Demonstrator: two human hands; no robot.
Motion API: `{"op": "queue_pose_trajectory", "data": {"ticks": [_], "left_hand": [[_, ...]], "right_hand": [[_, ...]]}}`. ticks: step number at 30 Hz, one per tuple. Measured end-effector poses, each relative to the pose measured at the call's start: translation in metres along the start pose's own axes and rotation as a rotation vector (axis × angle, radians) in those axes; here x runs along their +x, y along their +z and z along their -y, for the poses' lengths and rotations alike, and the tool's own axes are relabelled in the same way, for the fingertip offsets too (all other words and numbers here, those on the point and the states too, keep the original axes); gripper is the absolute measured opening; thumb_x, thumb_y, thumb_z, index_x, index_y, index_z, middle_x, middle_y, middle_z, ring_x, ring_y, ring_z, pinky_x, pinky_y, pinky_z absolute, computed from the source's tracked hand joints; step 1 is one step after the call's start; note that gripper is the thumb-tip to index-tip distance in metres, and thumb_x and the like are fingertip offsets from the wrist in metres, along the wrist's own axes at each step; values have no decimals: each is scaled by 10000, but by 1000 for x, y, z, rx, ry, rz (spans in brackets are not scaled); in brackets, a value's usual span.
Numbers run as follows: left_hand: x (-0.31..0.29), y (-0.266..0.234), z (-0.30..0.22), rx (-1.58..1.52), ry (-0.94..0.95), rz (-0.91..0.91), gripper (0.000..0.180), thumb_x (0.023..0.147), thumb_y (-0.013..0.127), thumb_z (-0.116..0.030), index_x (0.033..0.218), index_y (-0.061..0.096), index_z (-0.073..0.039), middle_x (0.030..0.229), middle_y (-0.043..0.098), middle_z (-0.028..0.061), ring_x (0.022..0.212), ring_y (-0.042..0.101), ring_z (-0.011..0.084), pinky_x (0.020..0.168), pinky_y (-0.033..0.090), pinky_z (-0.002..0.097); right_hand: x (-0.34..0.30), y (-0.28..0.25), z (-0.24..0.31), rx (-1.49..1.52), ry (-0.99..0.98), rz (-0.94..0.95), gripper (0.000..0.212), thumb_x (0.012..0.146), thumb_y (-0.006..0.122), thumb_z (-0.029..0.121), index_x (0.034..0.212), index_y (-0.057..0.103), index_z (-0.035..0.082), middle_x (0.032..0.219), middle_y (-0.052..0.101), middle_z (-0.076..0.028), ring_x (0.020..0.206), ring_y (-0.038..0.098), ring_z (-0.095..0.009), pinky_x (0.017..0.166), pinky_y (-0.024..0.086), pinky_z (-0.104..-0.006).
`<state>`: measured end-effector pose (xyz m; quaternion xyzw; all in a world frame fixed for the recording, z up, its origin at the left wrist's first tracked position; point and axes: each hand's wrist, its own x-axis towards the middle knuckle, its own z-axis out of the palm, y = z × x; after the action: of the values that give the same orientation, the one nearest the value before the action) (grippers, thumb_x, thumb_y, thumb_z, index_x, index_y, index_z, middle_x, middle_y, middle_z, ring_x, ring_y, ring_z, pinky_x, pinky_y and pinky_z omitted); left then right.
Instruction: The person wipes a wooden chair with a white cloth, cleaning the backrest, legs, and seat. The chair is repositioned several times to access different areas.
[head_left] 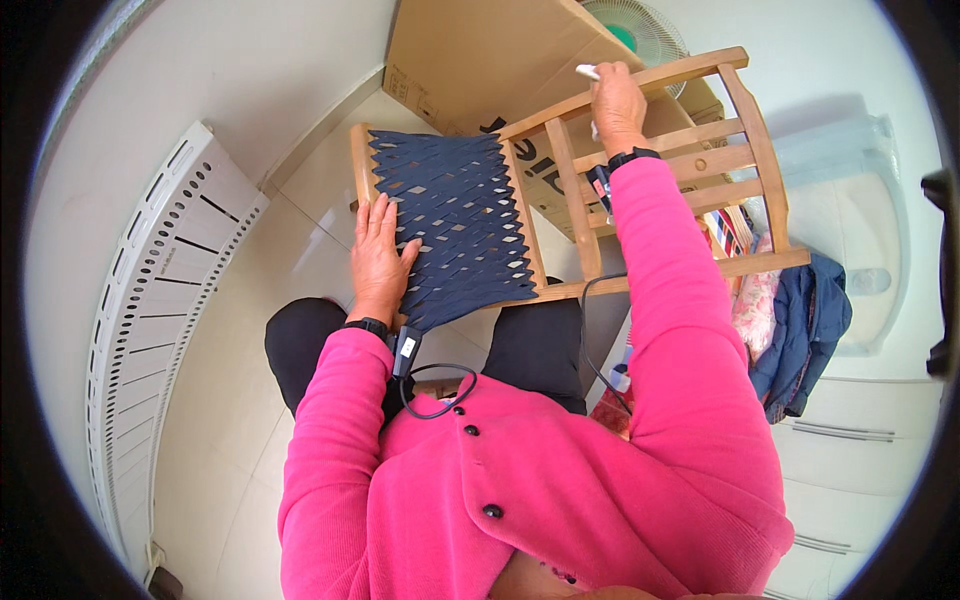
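Observation:
A small wooden chair (740, 105) with a seat woven from dark blue strips (450, 215) lies tipped in front of me, its slatted back toward the right. My left hand (378, 255) rests on the seat's left part, fingers stretched along the wooden edge and thumb on the strips. At the far side rail of the backrest is my right hand (618, 105), its fingers closed round a white cloth (588, 72). One end of the cloth sticks out past the fingers, and a bit shows below the hand. How much the palm covers is hidden.
A large cardboard box (490, 60) leans behind the chair, with a fan (640, 32) beyond it. A white radiator (165, 320) stands along the left wall. At right are a dark blue jacket (805, 330) and white drawers (850, 470). Black cables (470, 385) hang from both wrists.

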<state>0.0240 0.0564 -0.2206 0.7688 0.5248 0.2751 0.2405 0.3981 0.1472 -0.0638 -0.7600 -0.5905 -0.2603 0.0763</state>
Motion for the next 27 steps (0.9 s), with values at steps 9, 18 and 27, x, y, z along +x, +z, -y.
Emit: {"op": "queue_pose_trajectory", "data": {"ticks": [9,18,27], "left_hand": [[2,2,2,21,1,-3,658,780,766,-217,1366,515,-54,1502,429,62,1419,333,310,1112,370,399],[1,3,1,-50,-6,-1,664,775,769,-168,1371,506,-40,1499,423,96,1420,317,341,1138,332,405],[-1,3,3,-51,-10,-29,657,771,774,-189,1359,518,-44,1495,432,74,1426,316,317,1109,369,427]], "right_hand": [[-41,79,72,35,-150,165,118,876,536,97,897,652,106,937,624,-126,880,663,-309,724,547,-420],[-83,104,108,112,-171,233,154,881,541,99,850,690,75,907,660,-139,803,700,-328,672,566,-435],[-18,-19,12,78,78,144,229,956,436,213,1037,635,135,969,655,-166,915,651,-386,761,518,-518]]}}
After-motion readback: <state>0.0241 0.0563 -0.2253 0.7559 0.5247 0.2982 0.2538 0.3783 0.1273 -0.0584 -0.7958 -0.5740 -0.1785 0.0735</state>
